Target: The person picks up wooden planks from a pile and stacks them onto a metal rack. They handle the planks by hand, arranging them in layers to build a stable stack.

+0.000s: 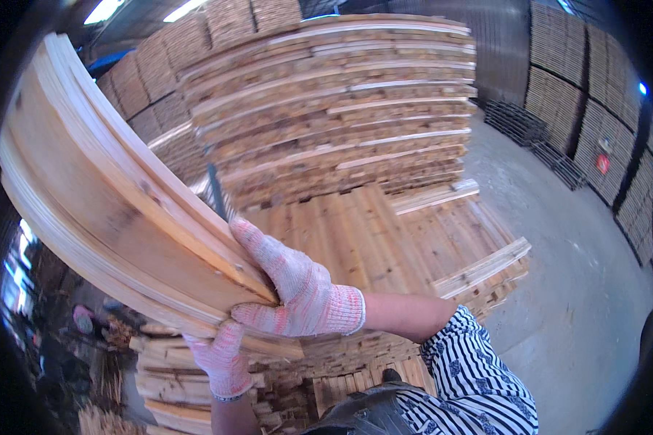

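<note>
Both my hands wear white and pink knitted gloves and hold a bundle of long wooden boards (119, 212), which reaches up to the upper left. My right hand (299, 293) grips the near end of the boards, thumb on the upper side. Below it, my left hand (223, 353) is closed around the underside of the bundle; its fingers are partly hidden by the wood. Behind my right hand lies a layer of flat boards (332, 239), with a short wooden strip (484, 269) across its right part.
Ahead rises a tall stack of layered boards (337, 109). More boards are piled at the lower left (174, 386). Concrete floor (566, 283) lies to the right, with dark racks (514, 122) and high wood stacks (604, 125) beyond it.
</note>
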The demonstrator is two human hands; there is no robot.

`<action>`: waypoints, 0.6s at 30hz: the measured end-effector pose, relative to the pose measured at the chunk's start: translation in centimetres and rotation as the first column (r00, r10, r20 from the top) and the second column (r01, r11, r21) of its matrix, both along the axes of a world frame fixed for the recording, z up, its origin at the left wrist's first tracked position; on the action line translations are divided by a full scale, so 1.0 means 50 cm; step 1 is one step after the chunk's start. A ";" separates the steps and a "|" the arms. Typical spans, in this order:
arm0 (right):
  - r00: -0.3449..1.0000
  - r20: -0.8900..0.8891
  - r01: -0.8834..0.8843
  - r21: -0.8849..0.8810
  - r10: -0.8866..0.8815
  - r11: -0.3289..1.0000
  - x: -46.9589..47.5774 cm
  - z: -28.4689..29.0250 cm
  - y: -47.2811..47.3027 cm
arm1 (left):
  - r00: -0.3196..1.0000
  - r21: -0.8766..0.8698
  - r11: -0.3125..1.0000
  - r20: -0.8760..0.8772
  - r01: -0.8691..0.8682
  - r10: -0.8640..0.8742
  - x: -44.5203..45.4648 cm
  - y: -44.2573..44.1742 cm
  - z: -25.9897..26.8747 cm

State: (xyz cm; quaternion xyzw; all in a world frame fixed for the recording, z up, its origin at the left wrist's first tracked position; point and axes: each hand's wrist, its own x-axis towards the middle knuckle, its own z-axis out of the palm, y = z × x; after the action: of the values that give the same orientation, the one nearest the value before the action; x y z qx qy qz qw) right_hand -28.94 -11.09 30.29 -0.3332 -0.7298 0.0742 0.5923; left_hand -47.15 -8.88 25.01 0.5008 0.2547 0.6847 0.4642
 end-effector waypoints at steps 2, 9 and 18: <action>0.998 -0.030 0.058 -0.056 -0.060 0.997 0.080 -0.034 -0.009 | 0.993 0.042 0.996 -0.095 0.076 -0.071 0.063 0.040 -0.033; 0.974 -0.144 0.168 -0.054 -0.175 0.984 0.214 -0.202 0.034 | 0.915 0.083 0.958 -0.328 0.274 -0.234 0.238 0.075 -0.038; 0.883 -0.354 0.037 -0.604 -0.309 0.797 0.459 -0.145 0.007 | 0.793 -0.407 0.730 -0.020 0.550 -0.609 0.450 0.164 -0.022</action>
State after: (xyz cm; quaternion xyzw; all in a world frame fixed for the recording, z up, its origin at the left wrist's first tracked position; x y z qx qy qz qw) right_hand -6.01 -10.73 23.04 -0.5394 -0.4860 0.3098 0.6139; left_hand -24.65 -0.70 23.90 0.5059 0.2476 0.4022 0.7218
